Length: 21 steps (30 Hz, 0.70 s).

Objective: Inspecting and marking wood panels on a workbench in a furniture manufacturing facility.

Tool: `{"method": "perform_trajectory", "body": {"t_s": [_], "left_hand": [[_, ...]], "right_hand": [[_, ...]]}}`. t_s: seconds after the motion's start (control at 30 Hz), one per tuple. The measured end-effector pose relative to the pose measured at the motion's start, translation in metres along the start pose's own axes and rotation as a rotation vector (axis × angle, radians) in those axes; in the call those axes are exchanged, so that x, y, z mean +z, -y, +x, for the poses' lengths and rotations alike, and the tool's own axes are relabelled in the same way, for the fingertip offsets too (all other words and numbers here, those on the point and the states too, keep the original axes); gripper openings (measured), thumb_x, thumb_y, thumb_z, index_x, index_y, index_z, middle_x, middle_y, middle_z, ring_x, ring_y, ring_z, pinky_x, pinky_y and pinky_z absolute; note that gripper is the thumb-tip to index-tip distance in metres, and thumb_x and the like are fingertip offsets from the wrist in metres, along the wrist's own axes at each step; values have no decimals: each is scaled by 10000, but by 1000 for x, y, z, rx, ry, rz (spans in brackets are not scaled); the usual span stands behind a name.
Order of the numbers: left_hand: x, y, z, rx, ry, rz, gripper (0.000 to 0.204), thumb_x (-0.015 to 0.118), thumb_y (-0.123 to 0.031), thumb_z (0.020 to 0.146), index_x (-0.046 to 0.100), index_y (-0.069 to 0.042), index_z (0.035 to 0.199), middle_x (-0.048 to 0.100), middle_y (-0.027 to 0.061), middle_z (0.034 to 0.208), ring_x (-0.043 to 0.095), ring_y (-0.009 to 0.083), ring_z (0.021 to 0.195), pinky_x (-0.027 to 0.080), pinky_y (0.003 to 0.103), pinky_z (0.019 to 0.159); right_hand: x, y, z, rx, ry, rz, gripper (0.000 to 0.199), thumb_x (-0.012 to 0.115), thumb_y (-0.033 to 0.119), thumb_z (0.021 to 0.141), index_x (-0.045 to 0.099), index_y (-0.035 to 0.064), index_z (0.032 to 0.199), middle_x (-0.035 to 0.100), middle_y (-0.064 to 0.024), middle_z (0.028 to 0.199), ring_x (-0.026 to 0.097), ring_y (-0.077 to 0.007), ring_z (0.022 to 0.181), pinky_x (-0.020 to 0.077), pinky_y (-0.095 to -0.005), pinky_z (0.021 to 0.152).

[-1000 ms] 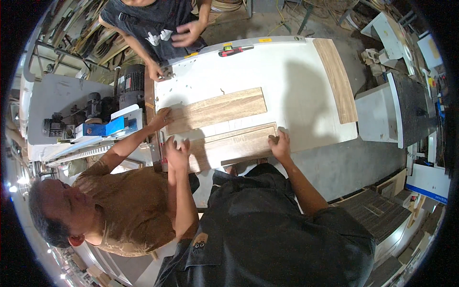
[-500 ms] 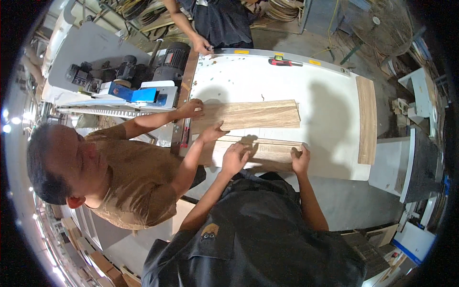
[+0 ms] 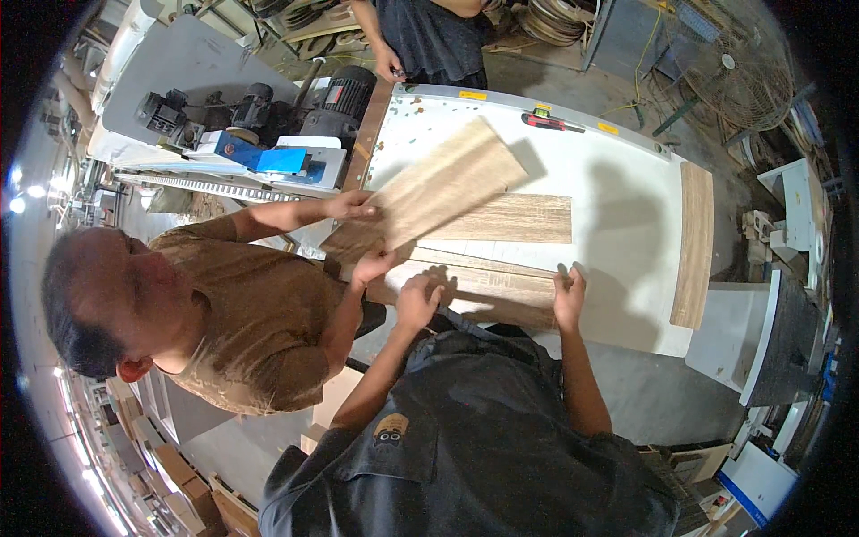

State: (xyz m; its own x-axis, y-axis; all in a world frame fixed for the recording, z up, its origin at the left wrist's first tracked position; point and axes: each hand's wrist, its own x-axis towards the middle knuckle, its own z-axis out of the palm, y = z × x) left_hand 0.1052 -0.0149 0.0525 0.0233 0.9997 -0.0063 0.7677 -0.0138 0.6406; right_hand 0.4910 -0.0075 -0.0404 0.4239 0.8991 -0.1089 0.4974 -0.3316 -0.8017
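Note:
A light-brown wood-grain board lies along the near edge of the table. My right hand closes round its right end, thumb and fingers at the corner. Farther left, my left hand has curled fingers on the same board's near edge; part of the grip is hidden. Beyond it, a second wood-grain board rests flat on the white tabletop. Above that one, a co-worker at my left holds a third board tilted up, using both hands.
A narrow board lies along the table's right end. A red-and-black cutter sits near the metal rail at the far edge. Left of the table stands a machine with motors. Another person's hand is at the far left corner.
The co-worker has raised a board off the table and swung its far end up and away, uncovering the board beneath. My hands stay on the near board, almost unmoved.

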Motion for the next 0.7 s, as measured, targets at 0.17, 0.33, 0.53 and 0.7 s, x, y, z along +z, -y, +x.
{"method": "perform_trajectory", "body": {"t_s": [0.17,0.33,0.53,0.7], "left_hand": [[16,56,46,-136,-102,161,520,721,-353,949,637,18,1303,656,282,1304,604,470,1214,463,557,1076],[52,185,119,-558,-8,175,872,652,-558,965,451,52,1554,497,301,1570,442,436,1488,351,521,1246],[52,188,162,-656,-132,213,896,719,-613,908,503,7,1519,567,262,1511,541,389,1414,454,495,1172],[29,122,170,-705,-86,220,869,760,-620,876,567,-4,1458,634,242,1433,601,386,1352,499,479,1136]], "right_hand": [[8,0,37,-28,-10,-78,676,791,343,969,544,-48,1463,585,-289,1439,536,-434,1363,424,-503,1152],[29,25,100,-11,45,-93,819,777,363,984,415,-69,1579,500,-294,1554,483,-417,1455,374,-462,1227],[45,36,125,107,209,-247,966,759,497,914,388,-96,1580,448,-340,1582,398,-460,1492,323,-500,1254],[40,1,144,247,77,-137,1100,782,614,840,409,-130,1560,414,-349,1615,371,-471,1519,296,-513,1269]]}}
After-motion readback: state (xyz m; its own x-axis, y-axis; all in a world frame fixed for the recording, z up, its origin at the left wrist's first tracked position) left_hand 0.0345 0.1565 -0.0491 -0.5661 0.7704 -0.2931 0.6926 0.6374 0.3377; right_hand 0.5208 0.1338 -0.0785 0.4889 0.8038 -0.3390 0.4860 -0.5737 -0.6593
